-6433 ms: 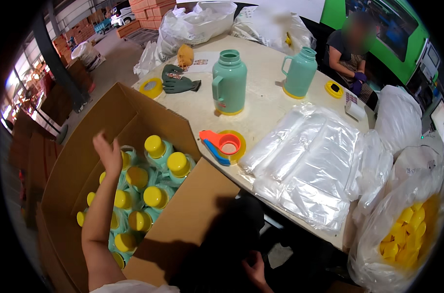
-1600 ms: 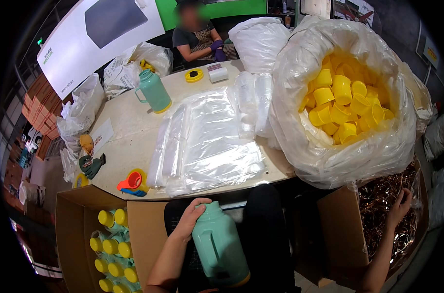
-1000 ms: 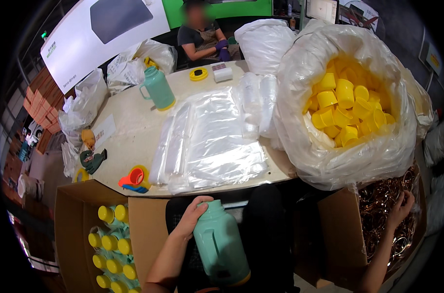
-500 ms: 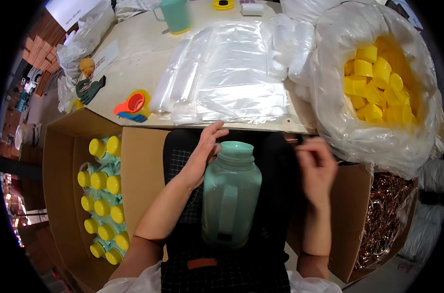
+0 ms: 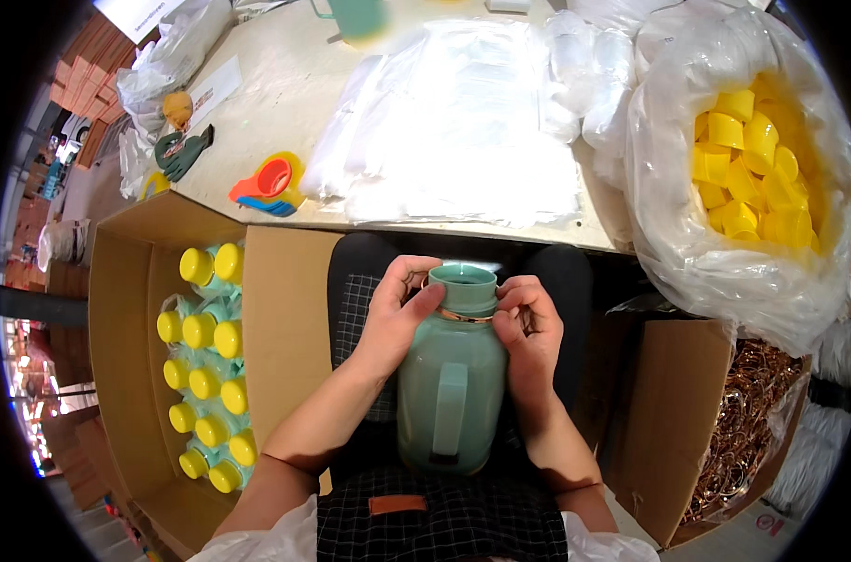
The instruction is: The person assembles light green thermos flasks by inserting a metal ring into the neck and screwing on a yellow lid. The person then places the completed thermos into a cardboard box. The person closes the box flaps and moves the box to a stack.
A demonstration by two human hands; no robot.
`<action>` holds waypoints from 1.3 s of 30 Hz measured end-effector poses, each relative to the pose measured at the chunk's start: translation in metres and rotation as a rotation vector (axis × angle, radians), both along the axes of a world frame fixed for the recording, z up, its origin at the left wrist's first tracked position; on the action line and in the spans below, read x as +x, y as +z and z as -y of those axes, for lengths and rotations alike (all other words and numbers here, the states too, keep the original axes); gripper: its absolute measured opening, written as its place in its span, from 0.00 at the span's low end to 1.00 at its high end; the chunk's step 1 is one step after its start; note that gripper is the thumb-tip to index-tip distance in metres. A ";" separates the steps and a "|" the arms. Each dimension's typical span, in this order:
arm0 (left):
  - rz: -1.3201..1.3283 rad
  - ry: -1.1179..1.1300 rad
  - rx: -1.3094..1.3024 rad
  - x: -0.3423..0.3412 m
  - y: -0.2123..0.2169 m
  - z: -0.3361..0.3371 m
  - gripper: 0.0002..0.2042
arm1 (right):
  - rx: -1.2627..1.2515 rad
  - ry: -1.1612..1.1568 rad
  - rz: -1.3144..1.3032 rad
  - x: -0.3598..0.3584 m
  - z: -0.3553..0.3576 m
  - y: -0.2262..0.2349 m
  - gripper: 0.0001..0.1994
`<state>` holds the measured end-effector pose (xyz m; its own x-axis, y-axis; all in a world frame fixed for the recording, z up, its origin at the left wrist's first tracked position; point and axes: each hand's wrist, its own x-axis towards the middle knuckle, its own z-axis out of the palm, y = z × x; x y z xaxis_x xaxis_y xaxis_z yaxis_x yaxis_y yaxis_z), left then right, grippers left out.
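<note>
Now the right hand (image 5: 530, 328) has come onto the green jug (image 5: 449, 375), joining the left hand (image 5: 397, 314). Both grasp its neck, fingers curled around a copper ring (image 5: 463, 317).

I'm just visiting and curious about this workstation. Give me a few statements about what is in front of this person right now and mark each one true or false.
1. Both hands grip the neck of a green jug. True: the left hand and right hand sit on either side of its open mouth.
2. The jug wears a yellow cap. False: its mouth is open, with a copper-coloured ring around the neck.
3. The cardboard box on the person's left holds jugs with yellow caps. True.
4. The clear plastic bag on the right is full of red caps. False: its loose caps are yellow.
5. The box on the right holds copper-coloured rings. True.
</note>
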<state>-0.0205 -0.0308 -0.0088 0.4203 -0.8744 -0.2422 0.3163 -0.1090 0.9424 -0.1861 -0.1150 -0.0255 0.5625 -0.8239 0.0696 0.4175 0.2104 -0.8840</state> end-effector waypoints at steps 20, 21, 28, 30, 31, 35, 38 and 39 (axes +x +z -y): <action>-0.315 -0.022 0.117 -0.005 0.026 -0.019 0.22 | 0.493 0.330 -0.199 0.008 0.015 0.015 0.20; -0.353 -0.050 0.116 -0.005 0.026 -0.017 0.20 | 0.508 0.368 -0.203 0.006 0.021 0.018 0.20; -0.445 -0.266 0.095 0.001 0.033 0.005 0.10 | 0.519 0.616 0.045 0.010 0.037 0.009 0.11; -0.404 -0.304 0.072 0.002 0.032 0.011 0.09 | 0.452 0.492 -0.062 0.009 0.045 0.012 0.12; -0.440 -0.245 0.047 0.000 0.025 0.010 0.09 | 0.433 0.351 -0.077 0.013 0.048 0.027 0.15; -0.099 0.007 0.002 -0.019 0.002 0.015 0.10 | -0.122 0.454 -0.247 -0.023 0.059 0.068 0.36; 0.345 0.255 0.090 -0.023 0.006 -0.009 0.14 | -0.266 0.055 -0.186 -0.063 0.067 0.096 0.40; 0.232 0.172 0.106 -0.019 -0.002 -0.028 0.16 | -0.395 -0.086 -0.183 -0.074 0.064 0.097 0.42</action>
